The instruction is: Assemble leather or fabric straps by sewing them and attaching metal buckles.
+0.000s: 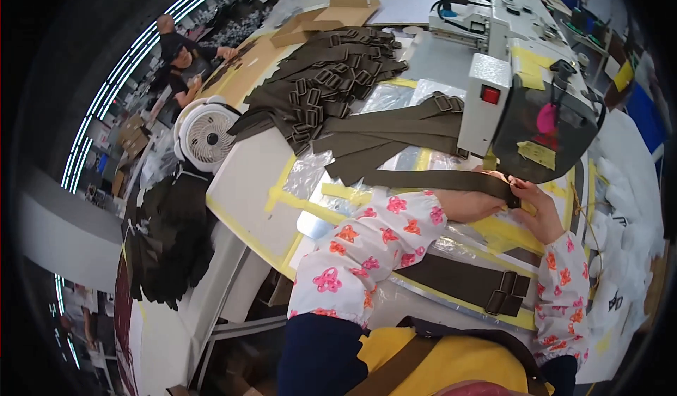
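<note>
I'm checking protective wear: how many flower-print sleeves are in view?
2: one on the left forearm, reaching toward the left hand, and one on the right forearm, below the right hand. None seem hidden.

White strip lights [141, 38], dark ceiling [84, 54]

On the worktop [240, 184], a heap of straps [331, 78] lies toward the back, with a carton [300, 31] behind it and a fan [196, 142] to its left. A smaller strap pile [398, 129] lies before the heap; right of it stands a machine [483, 124]. Nearest the wearer lies a single strap [451, 281].
</note>
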Action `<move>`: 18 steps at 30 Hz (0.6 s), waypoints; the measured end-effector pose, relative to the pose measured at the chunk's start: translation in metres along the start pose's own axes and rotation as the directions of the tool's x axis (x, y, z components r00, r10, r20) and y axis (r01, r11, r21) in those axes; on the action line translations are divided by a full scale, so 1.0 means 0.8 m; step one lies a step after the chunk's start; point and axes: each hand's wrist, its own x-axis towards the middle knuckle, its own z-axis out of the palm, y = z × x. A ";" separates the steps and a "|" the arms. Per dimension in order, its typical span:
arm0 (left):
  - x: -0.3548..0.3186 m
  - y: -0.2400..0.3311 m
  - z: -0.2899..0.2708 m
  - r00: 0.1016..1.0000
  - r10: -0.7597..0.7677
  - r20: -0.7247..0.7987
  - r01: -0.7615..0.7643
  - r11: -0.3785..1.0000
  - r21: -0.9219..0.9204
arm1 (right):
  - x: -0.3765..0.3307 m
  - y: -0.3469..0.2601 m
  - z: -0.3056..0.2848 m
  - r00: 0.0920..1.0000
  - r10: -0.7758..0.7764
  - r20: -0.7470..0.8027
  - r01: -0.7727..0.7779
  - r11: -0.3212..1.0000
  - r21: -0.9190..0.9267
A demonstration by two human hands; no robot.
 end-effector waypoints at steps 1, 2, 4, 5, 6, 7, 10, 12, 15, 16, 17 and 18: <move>0.000 0.002 -0.001 0.999 -0.034 -0.002 0.034 0.999 0.018 | -0.001 0.004 -0.006 0.999 -0.024 0.023 0.024 1.000 0.019; -0.002 0.000 -0.006 0.997 -0.061 0.045 0.063 0.997 -0.036 | 0.004 0.008 -0.008 0.998 0.030 0.063 -0.036 0.993 0.110; -0.010 -0.002 -0.013 0.990 -0.103 0.091 0.111 0.990 -0.086 | 0.008 0.008 -0.001 0.990 0.072 0.122 -0.096 0.974 0.204; -0.012 -0.002 -0.017 0.985 -0.113 0.127 0.130 0.982 -0.134 | 0.006 0.004 0.005 0.991 0.103 0.088 -0.115 0.982 0.146; -0.013 -0.002 -0.022 0.979 -0.119 0.163 0.148 0.972 -0.184 | 0.005 0.000 0.009 0.990 0.135 0.050 -0.139 0.986 0.088; -0.011 -0.003 -0.020 0.978 -0.126 0.166 0.156 0.970 -0.184 | 0.006 -0.004 0.010 0.995 0.097 0.032 -0.099 0.994 0.037; -0.012 0.001 -0.015 0.994 -0.093 0.057 0.095 0.995 -0.038 | 0.005 0.004 0.011 0.991 0.132 -0.022 -0.129 0.987 0.096; -0.009 -0.005 -0.013 0.943 -0.221 0.247 0.273 0.942 -0.198 | 0.009 -0.003 0.011 0.978 0.206 -0.035 -0.197 0.965 0.173; -0.014 -0.003 -0.019 0.914 -0.262 0.309 0.337 0.916 -0.218 | 0.006 -0.007 0.028 0.984 0.175 -0.045 -0.168 0.977 0.130; -0.010 0.000 -0.021 0.880 -0.293 0.375 0.383 0.903 -0.193 | 0.005 -0.005 0.023 0.984 0.175 -0.046 -0.168 0.978 0.122; -0.009 0.001 -0.018 0.879 -0.295 0.375 0.384 0.904 -0.190 | 0.005 -0.007 0.024 0.983 0.179 -0.048 -0.177 0.983 0.056; -0.006 0.004 -0.013 0.911 -0.272 0.309 0.331 0.931 -0.157 | 0.004 -0.008 0.024 0.981 0.186 -0.052 -0.187 0.982 -0.009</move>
